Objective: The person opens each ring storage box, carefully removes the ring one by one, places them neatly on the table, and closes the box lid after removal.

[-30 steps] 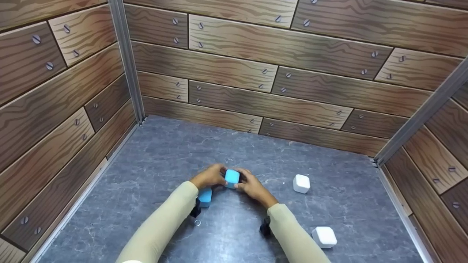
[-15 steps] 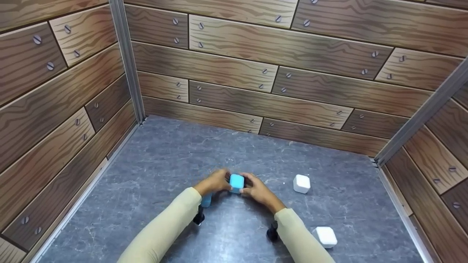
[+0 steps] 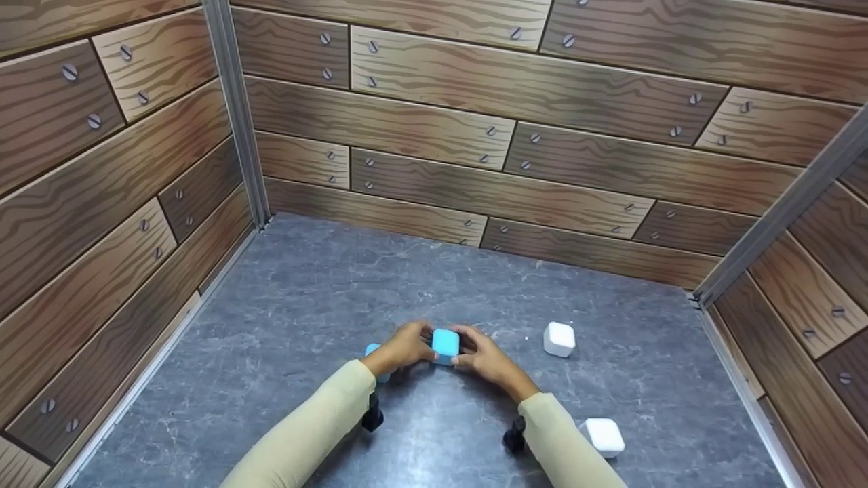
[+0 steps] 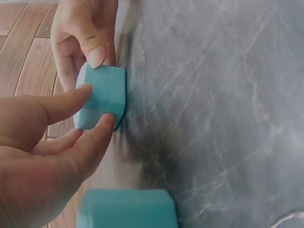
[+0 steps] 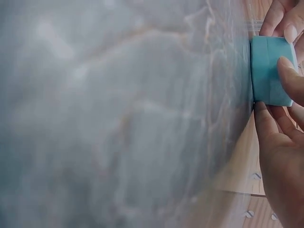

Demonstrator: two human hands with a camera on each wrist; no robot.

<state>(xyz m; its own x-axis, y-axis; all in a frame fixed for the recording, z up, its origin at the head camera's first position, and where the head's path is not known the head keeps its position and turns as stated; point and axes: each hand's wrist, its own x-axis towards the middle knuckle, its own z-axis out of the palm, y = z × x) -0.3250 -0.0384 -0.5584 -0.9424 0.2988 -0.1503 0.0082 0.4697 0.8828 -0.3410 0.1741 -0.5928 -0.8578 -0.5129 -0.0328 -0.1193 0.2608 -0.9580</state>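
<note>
A small blue box, a rounded cube with a faint seam around its side, sits between both hands. My left hand pinches it from the left, with the thumb on the near face. From the other side my right hand grips it with thumb and fingers. The box appears to be at the surface of the table; in the right wrist view its base looks close against it. Behind the left wrist a second blue box is partly hidden; the left wrist view shows it below the hand.
Two white rounded cubes stand to the right, one farther back and one nearer, partly behind the right sleeve. A thin silver ring lies on the grey marbled table. Wood-patterned walls enclose the back and sides.
Both hands have moved the blue box a little to the right and nearer. The left wrist now covers more of the second blue box. The white cubes have stayed put.
</note>
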